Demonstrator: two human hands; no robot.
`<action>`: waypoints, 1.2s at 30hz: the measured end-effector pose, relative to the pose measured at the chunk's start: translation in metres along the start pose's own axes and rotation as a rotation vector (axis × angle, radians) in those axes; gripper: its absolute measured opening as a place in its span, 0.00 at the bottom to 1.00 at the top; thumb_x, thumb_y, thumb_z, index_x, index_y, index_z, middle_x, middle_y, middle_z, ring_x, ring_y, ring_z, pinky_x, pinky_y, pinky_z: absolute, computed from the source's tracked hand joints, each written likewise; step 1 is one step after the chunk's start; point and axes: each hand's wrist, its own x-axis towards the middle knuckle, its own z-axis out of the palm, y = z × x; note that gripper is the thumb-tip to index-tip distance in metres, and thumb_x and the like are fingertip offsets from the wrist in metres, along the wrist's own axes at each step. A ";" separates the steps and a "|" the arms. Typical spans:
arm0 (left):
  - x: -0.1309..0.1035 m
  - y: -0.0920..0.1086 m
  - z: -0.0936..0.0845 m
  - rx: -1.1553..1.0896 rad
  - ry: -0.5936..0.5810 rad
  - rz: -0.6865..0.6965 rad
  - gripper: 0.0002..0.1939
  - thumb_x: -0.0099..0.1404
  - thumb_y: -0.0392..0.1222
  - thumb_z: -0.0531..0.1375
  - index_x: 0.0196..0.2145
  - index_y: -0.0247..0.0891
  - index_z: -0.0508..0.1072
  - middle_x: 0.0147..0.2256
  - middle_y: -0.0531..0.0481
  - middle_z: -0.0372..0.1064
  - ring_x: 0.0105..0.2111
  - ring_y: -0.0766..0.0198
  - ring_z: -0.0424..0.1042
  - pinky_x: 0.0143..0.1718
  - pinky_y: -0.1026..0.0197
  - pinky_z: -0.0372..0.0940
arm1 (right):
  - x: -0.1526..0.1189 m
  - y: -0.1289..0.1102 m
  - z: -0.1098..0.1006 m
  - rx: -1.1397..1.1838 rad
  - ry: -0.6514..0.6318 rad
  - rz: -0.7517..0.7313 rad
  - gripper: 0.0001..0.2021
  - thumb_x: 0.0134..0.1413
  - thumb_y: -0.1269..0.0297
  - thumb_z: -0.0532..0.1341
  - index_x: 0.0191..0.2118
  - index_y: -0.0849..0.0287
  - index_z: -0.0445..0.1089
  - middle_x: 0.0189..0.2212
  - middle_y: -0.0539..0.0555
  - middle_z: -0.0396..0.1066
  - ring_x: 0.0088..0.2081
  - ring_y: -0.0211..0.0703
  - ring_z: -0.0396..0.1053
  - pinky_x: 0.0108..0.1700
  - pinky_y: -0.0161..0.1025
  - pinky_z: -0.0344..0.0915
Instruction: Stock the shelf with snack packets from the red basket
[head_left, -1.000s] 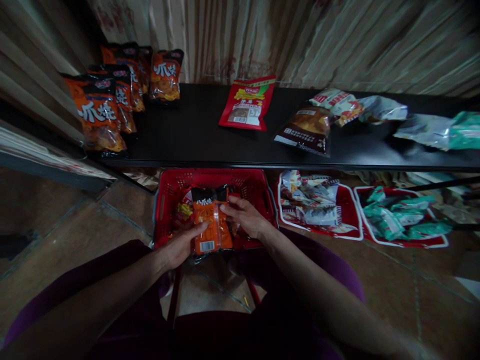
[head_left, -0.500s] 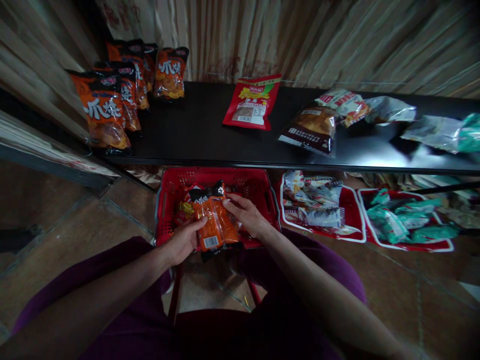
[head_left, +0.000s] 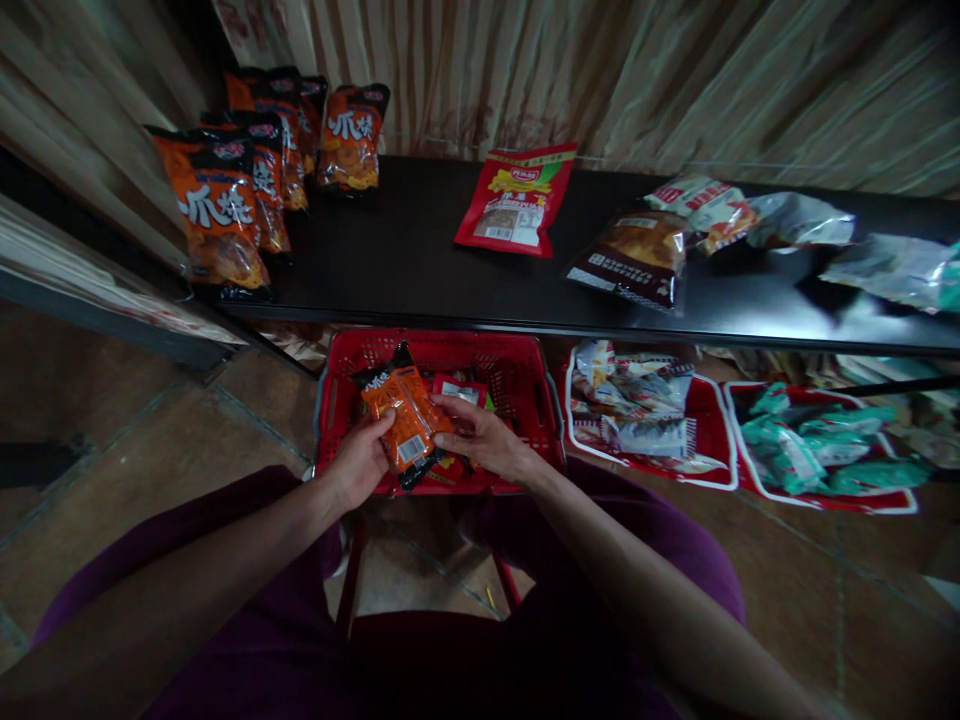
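Note:
Over the red basket (head_left: 551,400) in front of me, my left hand (head_left: 358,458) grips the left side of an orange snack bag (head_left: 406,415) with black ends, its thumb on top. The barcode side faces up. My right hand (head_left: 487,440) holds the same bag's right edge between thumb and fingers. Below and behind the bag, red packets (head_left: 461,390) lie inside the basket, partly hidden by my hands. On the black shelf (head_left: 360,270) beyond, several orange bags (head_left: 214,215) stand at the left.
A red packet (head_left: 517,200) and a brown bag (head_left: 634,258) lie on the shelf. To the right below it, one white-rimmed basket (head_left: 726,440) holds white packets and another (head_left: 911,500) holds green ones. The shelf's front edge runs just above the baskets.
The held orange bag has moved slightly left and up and is tilted more. My right hand has shifted down its right side. More red packets show in the basket, and the view has shifted slightly.

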 end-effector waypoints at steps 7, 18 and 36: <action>0.001 0.000 0.004 -0.010 0.030 -0.005 0.10 0.63 0.35 0.56 0.43 0.34 0.72 0.36 0.45 0.76 0.32 0.62 0.76 0.34 0.59 0.71 | 0.000 0.004 0.001 -0.200 0.045 -0.067 0.27 0.48 0.59 0.64 0.56 0.55 0.63 0.53 0.55 0.67 0.52 0.47 0.66 0.55 0.48 0.63; -0.003 0.002 0.009 -0.014 0.052 -0.020 0.10 0.63 0.34 0.55 0.42 0.33 0.71 0.35 0.44 0.76 0.30 0.63 0.76 0.32 0.61 0.71 | -0.003 0.005 0.004 -0.293 0.116 -0.129 0.22 0.49 0.61 0.64 0.51 0.55 0.65 0.46 0.54 0.70 0.44 0.44 0.70 0.46 0.43 0.67; 0.003 0.000 0.011 0.085 0.009 0.142 0.12 0.58 0.34 0.60 0.41 0.36 0.71 0.35 0.47 0.75 0.30 0.64 0.73 0.30 0.62 0.68 | -0.010 -0.004 0.012 -0.637 0.202 -0.324 0.18 0.57 0.65 0.56 0.53 0.51 0.64 0.54 0.56 0.64 0.56 0.49 0.61 0.58 0.53 0.57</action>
